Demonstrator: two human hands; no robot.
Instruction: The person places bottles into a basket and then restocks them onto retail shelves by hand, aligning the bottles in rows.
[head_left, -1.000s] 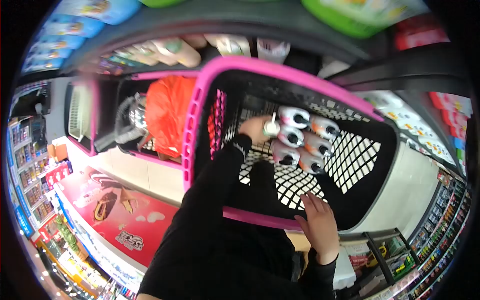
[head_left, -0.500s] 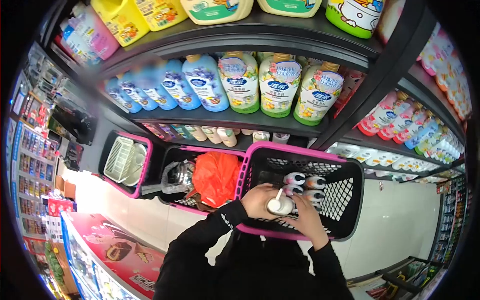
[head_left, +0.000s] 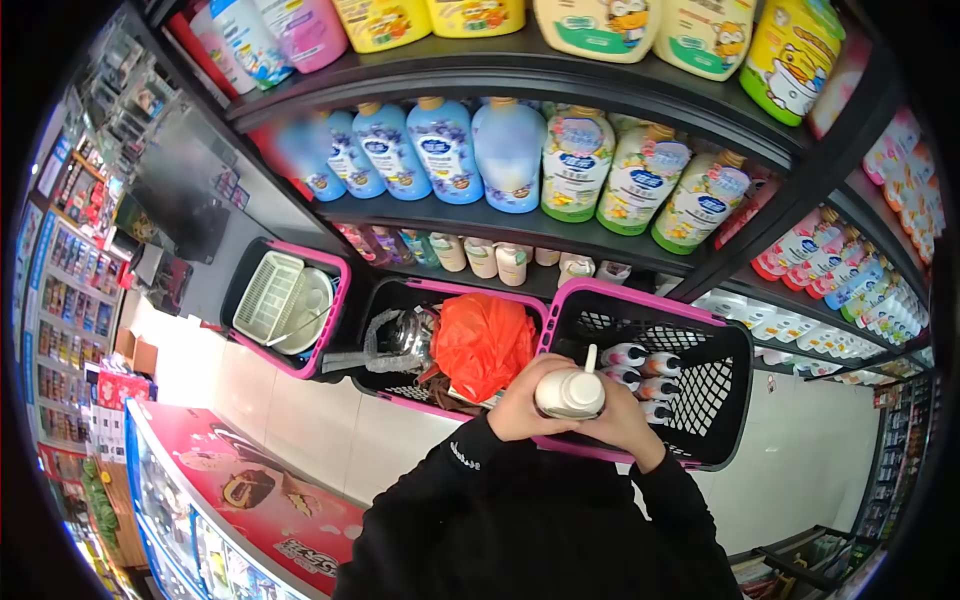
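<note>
Fingers (head_left: 606, 428) on pump bottle (head_left: 568, 394) — bottles (head_left: 654, 388) in basket (head_left: 735, 390) — red bag (head_left: 485, 345) near

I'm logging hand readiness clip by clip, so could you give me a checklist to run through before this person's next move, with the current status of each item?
1. White pump bottle supported by both hands: ok, the left hand and right hand are on opposite sides of it.
2. Pump head in view: ok, its top faces the camera.
3. Bottle's label readable: not ok, no text can be made out.
4. Hands clear of the right-hand basket's pink rim: cannot tell, they overlap it in view.
5. Black-topped bottles inside that basket: ok, grouped together.
6. Red bag in the middle basket: ok.
</note>
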